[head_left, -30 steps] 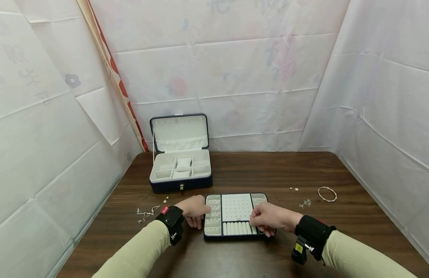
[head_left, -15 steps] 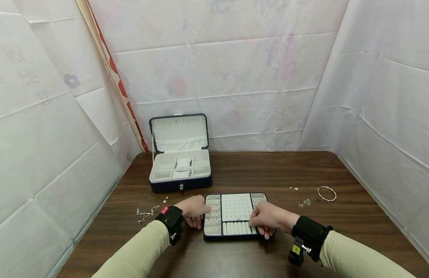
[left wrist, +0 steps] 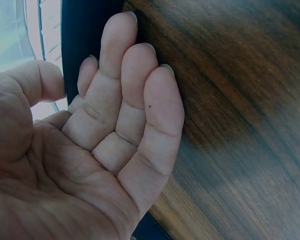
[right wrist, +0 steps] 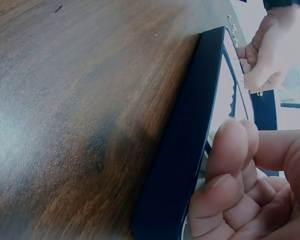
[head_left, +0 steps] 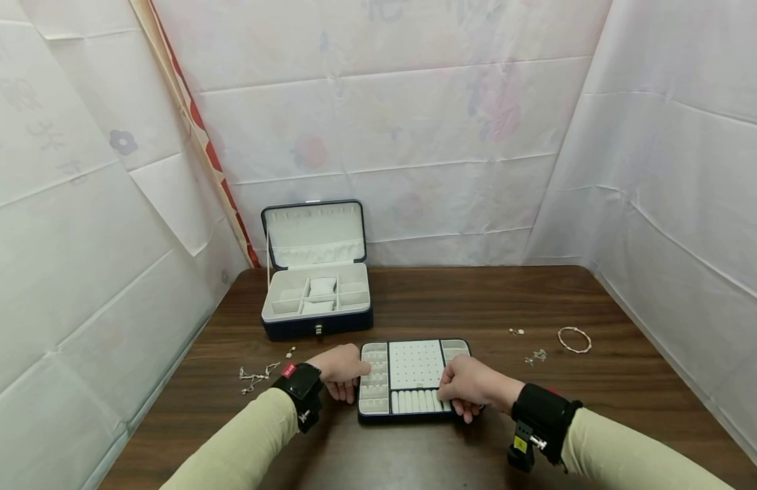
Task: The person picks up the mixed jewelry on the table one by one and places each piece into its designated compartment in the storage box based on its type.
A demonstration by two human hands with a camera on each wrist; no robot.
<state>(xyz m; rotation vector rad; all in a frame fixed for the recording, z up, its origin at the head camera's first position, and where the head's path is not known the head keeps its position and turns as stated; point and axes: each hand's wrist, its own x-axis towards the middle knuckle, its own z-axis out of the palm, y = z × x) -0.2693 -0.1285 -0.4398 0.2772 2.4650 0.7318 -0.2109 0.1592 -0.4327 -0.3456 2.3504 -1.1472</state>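
Observation:
A navy jewelry tray with white lining lies in front of me. My left hand holds its left edge, thumb over the rim and fingers along the outer side. In the left wrist view the fingers of the left hand lie against the dark wall, slightly bent. My right hand has thumb and index fingertips together at the right end of the white ring rolls. Its other fingers curl over the tray's front right corner. Whether something small sits between those fingertips is hidden, also in the right wrist view.
An opened navy jewelry box with compartments and small cushions stands behind the tray. Tangled chain-like jewelry and a small piece lie left. On the right are a bracelet, small earrings and more small jewelry.
My right hand has shifted very slightly left along the ring rolls, with its fingertips still together there. The left hand stays at the tray's edge. The whole head view has drifted slightly.

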